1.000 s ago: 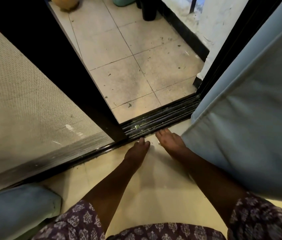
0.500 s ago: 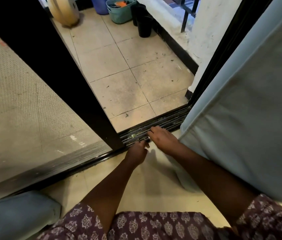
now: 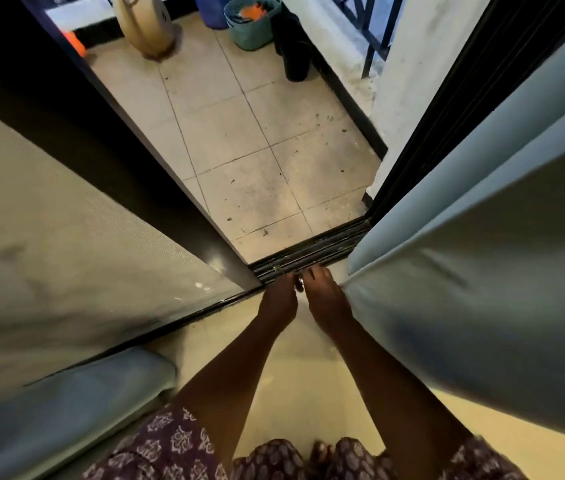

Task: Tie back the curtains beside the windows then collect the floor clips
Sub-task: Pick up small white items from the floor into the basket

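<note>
Left hand: the left hand (image 3: 279, 299) reaches down to the near edge of the black ribbed sliding-door track (image 3: 312, 252), a little above the centre of the view; its fingers are curled inward at the tips; whether they pinch something I cannot tell
Right hand: the right hand (image 3: 326, 296) lies just beside the left one, at its 3 o'clock; the fingers point toward the track and are bent down; their grip I cannot tell
Floor clip: a small pale shiny object (image 3: 299, 284) shows between the two hands, touching both; it is too small and blurred to say if it is a clip
Right curtain: the pale blue-grey fabric curtain (image 3: 482, 289) hangs at 3 o'clock; its lower fold touches the right wrist
Left curtain: a second pale blue fabric curtain fold (image 3: 66, 403) lies at 8 o'clock on the floor
Mesh door: the dark-framed sliding door with grey mesh (image 3: 66, 254) fills 9 o'clock
Floor: cream tiled indoor floor (image 3: 295, 393) under the arms; dusty beige balcony tiles (image 3: 257, 150) at 12 o'clock beyond the track
Far things: a teal plastic basket (image 3: 251, 24) and a beige rounded appliance (image 3: 147, 26) stand at 12 o'clock, well apart from the hands
Clothing: purple patterned sleeves (image 3: 177, 441) at 6 o'clock
</note>
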